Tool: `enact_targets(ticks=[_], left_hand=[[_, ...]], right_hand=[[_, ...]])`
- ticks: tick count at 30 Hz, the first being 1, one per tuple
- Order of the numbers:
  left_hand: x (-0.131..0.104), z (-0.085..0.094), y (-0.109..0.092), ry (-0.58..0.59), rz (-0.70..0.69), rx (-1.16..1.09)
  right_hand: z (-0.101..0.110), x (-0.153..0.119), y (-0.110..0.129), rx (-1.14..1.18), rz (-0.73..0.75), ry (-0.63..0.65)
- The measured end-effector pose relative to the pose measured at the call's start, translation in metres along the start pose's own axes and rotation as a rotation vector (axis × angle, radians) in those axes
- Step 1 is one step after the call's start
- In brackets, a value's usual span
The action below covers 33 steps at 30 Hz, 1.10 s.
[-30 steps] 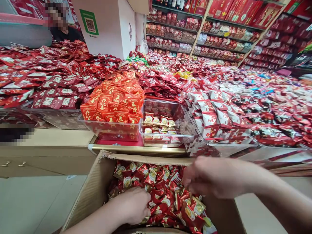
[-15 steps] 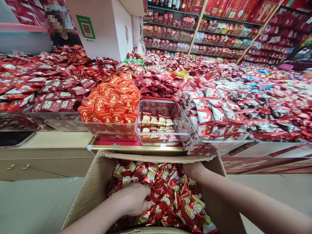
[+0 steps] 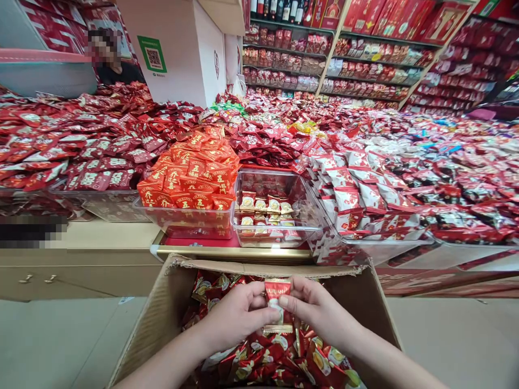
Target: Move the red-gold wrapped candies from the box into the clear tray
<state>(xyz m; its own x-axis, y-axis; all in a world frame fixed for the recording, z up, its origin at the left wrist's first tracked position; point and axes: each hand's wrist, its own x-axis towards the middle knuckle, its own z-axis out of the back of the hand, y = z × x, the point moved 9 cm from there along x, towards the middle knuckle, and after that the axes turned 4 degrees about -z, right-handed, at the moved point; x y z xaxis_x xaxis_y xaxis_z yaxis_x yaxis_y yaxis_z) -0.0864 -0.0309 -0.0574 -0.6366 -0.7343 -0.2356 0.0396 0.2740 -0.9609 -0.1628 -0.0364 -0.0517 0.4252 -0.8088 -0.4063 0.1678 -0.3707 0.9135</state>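
Between my two hands, over the box, is a small red and gold wrapped candy (image 3: 278, 294) with "DURIAN" printed on it. My left hand (image 3: 239, 313) pinches its left side, thumb on the front. My right hand (image 3: 318, 310) grips its right side, thumb across the wrapper. Below lie many loose candies (image 3: 279, 356) in the same wrappers, filling an open cardboard box (image 3: 154, 324). Just beyond the box stands a clear plastic bin (image 3: 279, 237) with rows of similar candies (image 3: 263, 204) standing inside.
Left of that bin is a tub heaped with orange-red packets (image 3: 194, 178). White and red packets (image 3: 352, 189) fill bins on the right. A white pillar (image 3: 174, 54) bears a QR code. Another person (image 3: 115, 62) is behind the counter at the far left. Stocked shelves (image 3: 292, 59) line the back.
Both hands have risen from among the loose candies and come together at the middle of the box. One candy is now held upright between them. The view has shifted slightly.
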Motion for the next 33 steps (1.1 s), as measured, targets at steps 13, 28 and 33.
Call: enact_targets(ticks=[13, 28, 33], left_hand=[[-0.004, 0.012, -0.013, -0.104, -0.096, -0.138], [-0.008, 0.021, -0.004, -0.263, -0.021, -0.398], [-0.008, 0.026, -0.009, -0.299, -0.068, -0.339]], right_hand=[[0.012, -0.004, 0.011, 0.159, -0.002, -0.162], [0.02, -0.02, 0.009, 0.333, 0.001, -0.279], [0.013, -0.015, 0.012, 0.165, 0.001, -0.21]])
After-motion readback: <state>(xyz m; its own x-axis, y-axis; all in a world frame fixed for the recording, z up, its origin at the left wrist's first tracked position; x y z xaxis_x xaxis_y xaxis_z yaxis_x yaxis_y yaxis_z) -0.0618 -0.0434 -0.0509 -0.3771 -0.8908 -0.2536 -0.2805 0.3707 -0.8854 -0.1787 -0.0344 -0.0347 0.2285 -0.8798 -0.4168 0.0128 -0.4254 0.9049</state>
